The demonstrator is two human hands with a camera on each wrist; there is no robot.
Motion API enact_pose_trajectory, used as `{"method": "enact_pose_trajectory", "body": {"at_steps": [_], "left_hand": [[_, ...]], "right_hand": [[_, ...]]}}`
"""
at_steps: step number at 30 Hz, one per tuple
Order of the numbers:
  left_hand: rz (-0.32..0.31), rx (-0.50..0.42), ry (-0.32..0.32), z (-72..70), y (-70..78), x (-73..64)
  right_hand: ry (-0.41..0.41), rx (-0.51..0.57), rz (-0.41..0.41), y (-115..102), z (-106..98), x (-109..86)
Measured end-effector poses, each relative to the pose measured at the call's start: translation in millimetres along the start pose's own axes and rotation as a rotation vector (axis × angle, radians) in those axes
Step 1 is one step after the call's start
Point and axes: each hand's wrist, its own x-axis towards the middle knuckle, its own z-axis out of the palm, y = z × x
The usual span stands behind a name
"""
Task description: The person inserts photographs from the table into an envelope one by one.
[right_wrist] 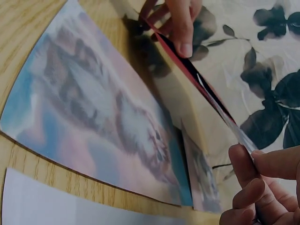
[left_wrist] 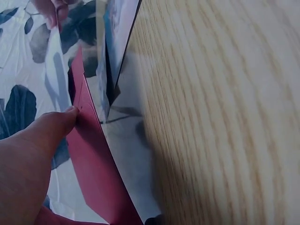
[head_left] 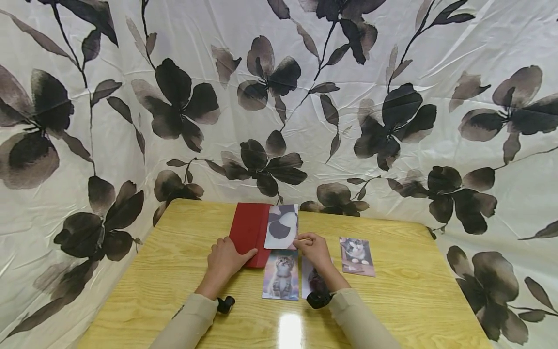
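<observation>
Closest to the person, on the table [head_left: 392,305], lay the picture of a sitting kitten [head_left: 281,278], with a pale-edged card [head_left: 306,276] beside it, half hidden under the right forearm. Off to the right, well apart from the hands, was a cat photo [head_left: 357,257].

Beyond the kitten, the left hand [head_left: 226,261] gripped the near part of the red folder [head_left: 250,228], thumb across the top, fingers at the left edge. The right hand [head_left: 315,251] pinched the near right corner of a glossy pale sheet [head_left: 279,228] beside the folder's red cover; whether its dark shapes were printed or reflected, I couldn't tell.

To my mind, doing this well asked for a steady left thumb, so that the folder wouldn't skid, and a light pinch right at the edge, easing the sheet without creasing it or smudging its face. The right wrist needed care above that card. Behind everything hung a flowered cloth [head_left: 257,116].
</observation>
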Motion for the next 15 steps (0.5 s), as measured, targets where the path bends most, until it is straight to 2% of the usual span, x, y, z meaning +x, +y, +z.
{"method": "enact_pose_trajectory", "body": {"at_steps": [9, 15], "left_hand": [[0.002, 0.013, 0.008, 1.1, 0.3, -0.7], [0.007, 0.009, 0.021, 1.2, 1.3, -2.8]], "right_hand": [[-0.028, 0.029, -0.016, -3, 8, 2.9], [-0.022, -0.004, -0.014, -2, 14, 5.7]]}}
